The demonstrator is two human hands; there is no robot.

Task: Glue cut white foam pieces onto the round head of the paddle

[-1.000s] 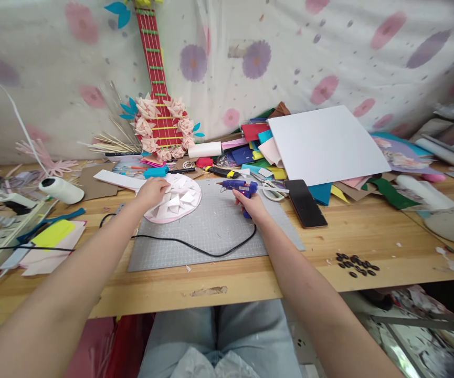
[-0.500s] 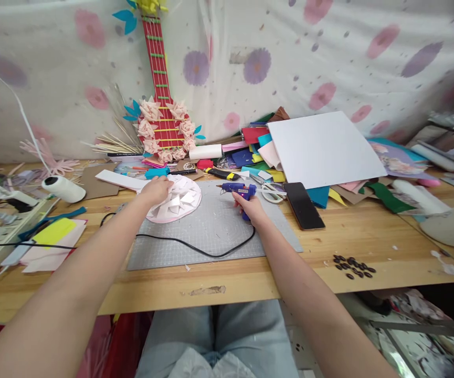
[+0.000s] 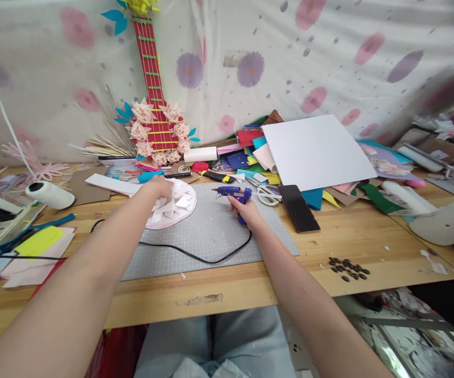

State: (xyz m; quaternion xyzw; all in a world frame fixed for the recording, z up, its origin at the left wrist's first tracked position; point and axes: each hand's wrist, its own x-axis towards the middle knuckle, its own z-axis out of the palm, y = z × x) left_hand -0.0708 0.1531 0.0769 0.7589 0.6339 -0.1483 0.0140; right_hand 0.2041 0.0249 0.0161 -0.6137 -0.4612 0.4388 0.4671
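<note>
My right hand [image 3: 245,210] is closed round the handle of a blue glue gun [image 3: 232,193]. Its nozzle points left above the grey cutting mat [image 3: 207,236], and a clear glue stick juts from its back. At the far left of the mat lies a round, pink-edged disc [image 3: 187,210] covered with folded white paper pieces. My left hand [image 3: 159,188] reaches over the disc's upper left part, fingers curled down among the pieces; what they pinch, if anything, is hidden. A white paper strip [image 3: 111,184] lies left of that hand.
A black cord [image 3: 195,257] curves across the mat. Scissors [image 3: 268,197] and a phone [image 3: 298,208] lie right of the gun. Behind are a utility knife [image 3: 217,177], a white board [image 3: 317,152] and a red paper guitar [image 3: 158,126]. Several dark beads [image 3: 348,269] lie front right.
The whole view has shifted slightly, so things sit a little further left. Both hands keep nearly the same places, left at the disc, right on the glue gun.
</note>
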